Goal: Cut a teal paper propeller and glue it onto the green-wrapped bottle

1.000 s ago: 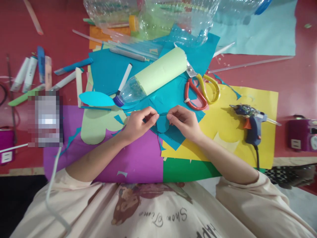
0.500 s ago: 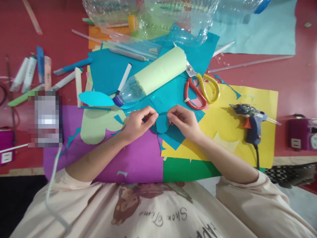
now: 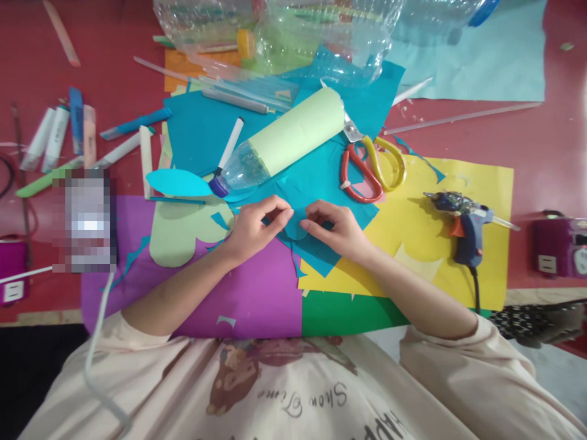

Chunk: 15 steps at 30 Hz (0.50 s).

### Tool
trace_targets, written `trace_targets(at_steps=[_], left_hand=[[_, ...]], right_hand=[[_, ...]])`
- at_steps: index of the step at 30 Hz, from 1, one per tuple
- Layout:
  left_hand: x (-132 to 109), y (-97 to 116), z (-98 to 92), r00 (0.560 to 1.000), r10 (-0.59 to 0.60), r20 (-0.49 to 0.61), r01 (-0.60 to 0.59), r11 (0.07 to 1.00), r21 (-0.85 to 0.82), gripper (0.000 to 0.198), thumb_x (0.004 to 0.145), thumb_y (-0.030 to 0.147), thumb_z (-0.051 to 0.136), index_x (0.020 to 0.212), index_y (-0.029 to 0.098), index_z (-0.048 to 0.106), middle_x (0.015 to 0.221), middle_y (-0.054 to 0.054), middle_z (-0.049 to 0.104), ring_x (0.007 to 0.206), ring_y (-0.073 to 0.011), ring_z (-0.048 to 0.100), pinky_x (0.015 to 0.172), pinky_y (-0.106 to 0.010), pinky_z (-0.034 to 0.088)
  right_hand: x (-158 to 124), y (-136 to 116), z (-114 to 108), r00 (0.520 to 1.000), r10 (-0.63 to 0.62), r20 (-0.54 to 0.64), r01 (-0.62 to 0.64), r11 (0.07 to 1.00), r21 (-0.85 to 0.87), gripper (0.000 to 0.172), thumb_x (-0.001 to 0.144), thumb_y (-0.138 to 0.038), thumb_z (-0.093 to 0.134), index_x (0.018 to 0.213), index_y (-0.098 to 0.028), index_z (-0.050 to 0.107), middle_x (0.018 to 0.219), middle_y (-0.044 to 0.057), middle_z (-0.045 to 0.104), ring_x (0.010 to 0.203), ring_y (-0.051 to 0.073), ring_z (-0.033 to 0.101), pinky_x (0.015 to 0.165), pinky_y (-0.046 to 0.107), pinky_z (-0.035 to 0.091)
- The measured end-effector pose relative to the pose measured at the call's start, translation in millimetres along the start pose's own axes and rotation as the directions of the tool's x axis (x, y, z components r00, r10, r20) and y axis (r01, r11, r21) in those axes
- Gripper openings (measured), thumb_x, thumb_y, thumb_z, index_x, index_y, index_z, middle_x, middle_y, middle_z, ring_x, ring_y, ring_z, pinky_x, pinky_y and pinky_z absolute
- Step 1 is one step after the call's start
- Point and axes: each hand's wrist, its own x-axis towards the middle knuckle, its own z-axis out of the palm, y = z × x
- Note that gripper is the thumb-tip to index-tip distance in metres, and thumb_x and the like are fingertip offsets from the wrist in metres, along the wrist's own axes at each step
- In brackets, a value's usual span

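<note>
Between my fingertips is a small blue paper cutout. My left hand pinches its left edge between thumb and forefinger. From the other side my right hand has its thumb and forefinger at the right edge, close together on the paper. Just beyond lies a plastic bottle wrapped in a pale green paper sleeve, its purple cap pointing left. A blue leaf-shaped paper rests by the cap. Scissors with red and yellow handles lie right of the bottle.
A glue gun rests on yellow paper at right. Markers and a blurred phone-like device are at left. Large clear bottles stand at the back. Purple paper lies nearest me, with blue scraps about.
My right hand has shifted slightly left and down along the blue cutout, its thumb now nearer the middle. My left hand keeps its pinch; the other things stay put.
</note>
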Motion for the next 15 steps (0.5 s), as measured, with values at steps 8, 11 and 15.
trace_targets(at_steps=[8, 11, 15], left_hand=[[1.4, -2.8, -0.3, 0.994, -0.016, 0.111, 0.015, 1.0, 0.008, 0.025, 0.088, 0.041, 0.051, 0.076, 0.02, 0.057, 0.061, 0.003, 0.061, 0.056, -0.0096, 0.056, 0.052, -0.019, 0.041], [1.4, -4.3, -0.8, 0.99, 0.024, 0.139, -0.032, 0.998, 0.054, 0.027, 0.089, 0.042, 0.052, 0.074, 0.019, 0.057, 0.058, 0.003, 0.06, 0.052, -0.0088, 0.053, 0.051, -0.02, 0.04], [0.4, -4.0, 0.9, 0.995, 0.003, 0.101, -0.005, 1.0, 0.028, 0.026, 0.091, 0.04, 0.051, 0.076, 0.019, 0.057, 0.061, 0.003, 0.064, 0.054, -0.0085, 0.057, 0.053, -0.019, 0.042]], right_hand=[[2.0, -2.4, -2.8, 0.987, 0.053, -0.152, -0.037, 0.993, 0.11, 0.034, 0.082, -0.051, 0.064, 0.074, -0.02, 0.054, 0.065, -0.003, 0.054, 0.057, 0.01, 0.049, 0.052, 0.024, 0.044], [2.2, -3.7, -2.5, 0.985, 0.086, -0.149, -0.061, 0.985, 0.163, 0.04, 0.078, -0.059, 0.066, 0.075, -0.021, 0.054, 0.068, -0.002, 0.054, 0.057, 0.011, 0.052, 0.05, 0.024, 0.046], [1.5, -2.3, -0.9, 0.983, 0.158, -0.09, -0.139, 0.972, 0.187, 0.041, 0.073, -0.058, 0.071, 0.08, -0.021, 0.056, 0.065, -0.003, 0.056, 0.054, 0.012, 0.058, 0.049, 0.025, 0.048]])
